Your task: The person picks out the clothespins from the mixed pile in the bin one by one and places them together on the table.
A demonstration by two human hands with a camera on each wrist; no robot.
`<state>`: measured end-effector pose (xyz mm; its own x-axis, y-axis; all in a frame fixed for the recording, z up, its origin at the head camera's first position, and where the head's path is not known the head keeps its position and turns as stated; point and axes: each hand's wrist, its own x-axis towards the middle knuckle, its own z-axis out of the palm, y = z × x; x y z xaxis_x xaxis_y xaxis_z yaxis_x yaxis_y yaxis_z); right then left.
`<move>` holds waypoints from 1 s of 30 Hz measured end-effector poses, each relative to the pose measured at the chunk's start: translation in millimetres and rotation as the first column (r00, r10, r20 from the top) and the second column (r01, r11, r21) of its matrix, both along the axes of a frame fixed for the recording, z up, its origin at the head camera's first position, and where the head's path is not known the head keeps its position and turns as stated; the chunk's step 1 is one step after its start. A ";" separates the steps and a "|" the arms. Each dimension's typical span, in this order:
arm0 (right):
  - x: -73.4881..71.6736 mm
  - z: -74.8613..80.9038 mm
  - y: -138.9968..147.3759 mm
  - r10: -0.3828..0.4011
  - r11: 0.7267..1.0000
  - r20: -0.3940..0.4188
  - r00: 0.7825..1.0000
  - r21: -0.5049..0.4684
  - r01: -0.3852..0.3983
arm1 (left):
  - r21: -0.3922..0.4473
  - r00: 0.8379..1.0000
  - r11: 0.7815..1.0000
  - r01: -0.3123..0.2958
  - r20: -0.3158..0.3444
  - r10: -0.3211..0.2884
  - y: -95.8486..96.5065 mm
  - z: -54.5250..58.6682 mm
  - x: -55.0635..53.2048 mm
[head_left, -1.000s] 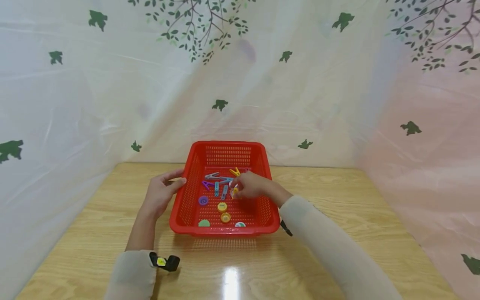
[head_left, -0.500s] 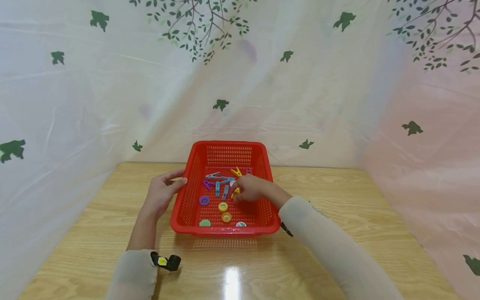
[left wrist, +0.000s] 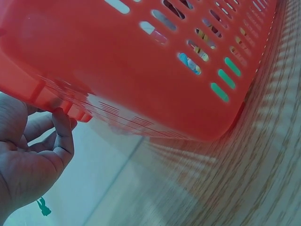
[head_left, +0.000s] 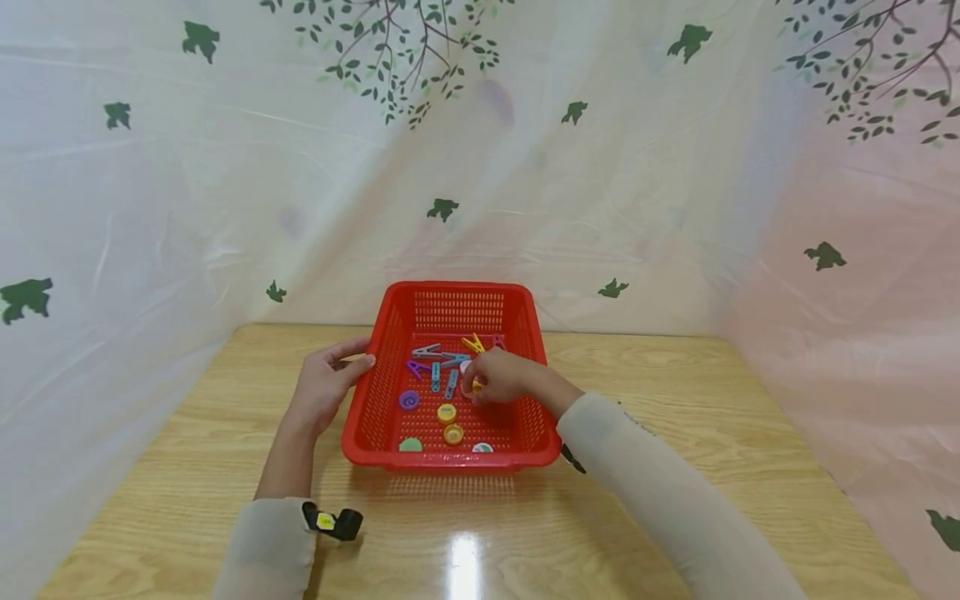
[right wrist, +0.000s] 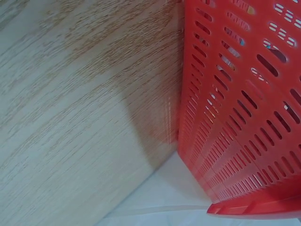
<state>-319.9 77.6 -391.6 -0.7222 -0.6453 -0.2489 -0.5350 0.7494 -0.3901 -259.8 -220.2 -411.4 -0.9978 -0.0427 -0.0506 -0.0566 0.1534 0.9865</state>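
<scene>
A red plastic basket (head_left: 450, 461) with slotted walls stands on the table. My left hand (head_left: 321, 390) grips its left rim; in the left wrist view that hand's thumb and fingertips (left wrist: 60, 115) pinch the rim's edge. Reaching inside from the right, my right hand (head_left: 498, 375) has thumb and fingers curled round a yellow clothespin (head_left: 477, 386), mostly hidden by them. A white round cap (head_left: 465, 367) shows beside the fingers. Left of this hand lie blue clothespins (head_left: 436, 377), grey ones (head_left: 452, 384) and a purple one (head_left: 417, 368). The right wrist view shows only the basket's outer wall (right wrist: 225, 108).
Toward the basket's front lie a purple cap (head_left: 408, 400), yellow caps (head_left: 447, 413), a green cap (head_left: 410, 446) and a white-and-green one (head_left: 482, 448). Another yellow clothespin (head_left: 473, 342) sits behind the right hand. The wooden table (head_left: 637, 500) meets a printed curtain (head_left: 480, 167).
My right fingers have shifted slightly at the yellow clothespin, which now shows less between them. The left hand and basket stay in place.
</scene>
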 end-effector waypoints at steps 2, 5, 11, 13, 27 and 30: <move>0.2 -0.3 0.8 0.001 1.000 -0.006 1.000 -0.003 -0.001 | 0.002 1.000 1.000 -0.001 0.001 0.001 0.6 -0.5 -0.7; 0.1 -0.3 1.9 -0.003 1.000 -0.002 1.000 -0.016 0.003 | 0.005 1.000 1.000 -0.005 0.007 0.005 1.6 -0.3 -1.5; 0.2 0.3 4.1 -0.019 0.999 -0.005 1.000 -0.044 0.018 | 0.012 1.000 1.000 -0.003 0.009 0.003 3.3 1.1 -2.3; 0.9 0.8 4.4 -0.019 0.998 -0.009 1.000 -0.054 0.018 | 0.019 1.000 1.000 -0.001 0.011 0.000 3.5 1.3 -2.4; 0.0 3.1 2.6 0.045 0.997 -0.048 0.998 -0.067 -0.048 | 0.112 0.999 0.994 -0.004 0.033 0.000 2.3 -0.2 -0.2; 0.9 6.0 3.2 0.044 0.997 -0.059 0.997 -0.065 -0.047 | 0.167 0.999 0.986 -0.003 0.045 -0.004 2.8 -0.6 0.3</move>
